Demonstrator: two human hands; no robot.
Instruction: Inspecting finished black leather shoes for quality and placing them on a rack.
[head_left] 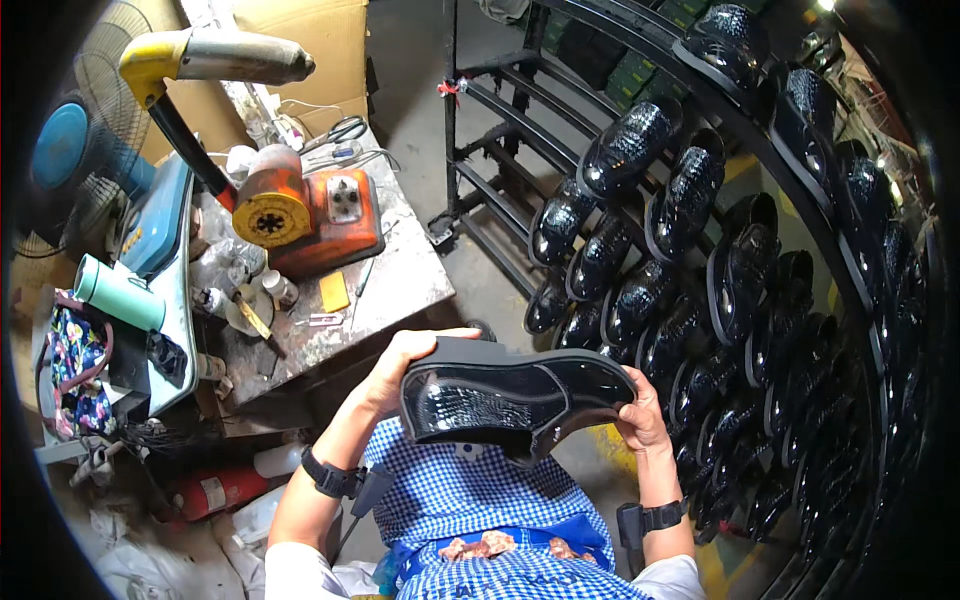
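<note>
A glossy black shoe (490,400), with a crocodile-like texture on part of its side, is held level in front of my apron. Its dark sole edge faces up and away from me. My left hand (398,368) grips the shoe's left end, with fingers partly hidden behind it. At the opposite end, my right hand (643,412) is closed on the shoe, thumb on the near side. A blue checked apron (470,500) lies below the shoe.
To the left, a worn workbench (405,275) carries an orange machine (330,215), a yellow block (334,292) and scissors (347,130). A green tumbler (118,292) lies beside a fan (62,145). On the right, a black rack (510,185) holds many glossy shoes (630,150).
</note>
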